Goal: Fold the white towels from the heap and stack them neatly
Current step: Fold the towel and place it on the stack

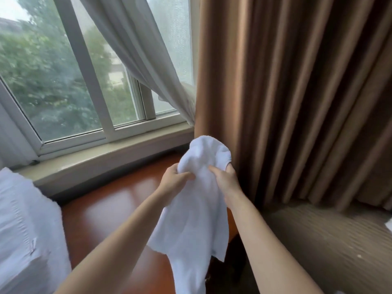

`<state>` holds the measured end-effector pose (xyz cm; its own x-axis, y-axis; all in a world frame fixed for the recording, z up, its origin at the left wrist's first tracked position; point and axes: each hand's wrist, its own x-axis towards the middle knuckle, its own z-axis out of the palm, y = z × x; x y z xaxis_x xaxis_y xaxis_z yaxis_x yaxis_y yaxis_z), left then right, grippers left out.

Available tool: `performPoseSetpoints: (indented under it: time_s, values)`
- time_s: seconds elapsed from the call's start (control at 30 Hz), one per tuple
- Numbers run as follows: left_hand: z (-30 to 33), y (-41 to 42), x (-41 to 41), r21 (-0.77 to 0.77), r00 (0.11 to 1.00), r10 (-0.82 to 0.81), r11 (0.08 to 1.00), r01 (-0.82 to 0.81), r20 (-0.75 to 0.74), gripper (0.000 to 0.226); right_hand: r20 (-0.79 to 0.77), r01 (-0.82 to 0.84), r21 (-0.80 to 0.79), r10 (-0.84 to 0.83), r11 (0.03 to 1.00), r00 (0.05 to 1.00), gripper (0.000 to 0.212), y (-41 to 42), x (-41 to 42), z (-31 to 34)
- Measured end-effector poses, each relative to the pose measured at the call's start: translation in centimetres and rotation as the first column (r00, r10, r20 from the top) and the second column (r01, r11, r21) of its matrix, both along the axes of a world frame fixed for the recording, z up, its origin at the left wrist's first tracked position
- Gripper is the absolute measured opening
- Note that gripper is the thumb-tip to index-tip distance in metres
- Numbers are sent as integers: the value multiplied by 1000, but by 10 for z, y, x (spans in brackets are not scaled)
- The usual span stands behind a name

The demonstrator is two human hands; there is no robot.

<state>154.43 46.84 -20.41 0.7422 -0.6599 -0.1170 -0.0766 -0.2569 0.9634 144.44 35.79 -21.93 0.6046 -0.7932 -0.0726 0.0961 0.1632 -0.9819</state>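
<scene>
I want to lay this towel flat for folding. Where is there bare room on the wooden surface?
The wooden surface shows bare between the window sill and the white bedding, left of the left hand. It is crowded to the right, where the towel, held by both the left and right hand, hangs close to the brown curtain.

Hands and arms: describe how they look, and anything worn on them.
Both forearms are bare as far as the frame shows, with no sleeves. The left hand and right hand wear no gloves; no watch, bracelet or ring is visible. Fingernails are too blurred to judge.
</scene>
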Motion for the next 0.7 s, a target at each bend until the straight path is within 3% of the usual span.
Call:
performPoseSetpoints:
  time_s: [0.1, 0.37, 0.53, 0.7]
  values:
    - [5, -31, -3, 16, 999, 38, 999, -38, -9, 42, -14, -94, 17, 94, 995, 995, 28, -44, 5, 3]
    - [-14, -80, 6, 56, 988, 123, 991, -119, -88, 26, -123, -270, 125, 285, 955, 951, 38, -119, 35, -17]
    - [-43, -107, 47, 175, 952, 6, 983, 50, -306, 34, -231, -326, 135, 350, 936, 908, 50, -150, 70, -39]
    - [-84, -139, 85, 274, 867, 16, 952, 140, -499, 50, -366, -339, 152, 372, 928, 853, 43, -182, 101, -54]
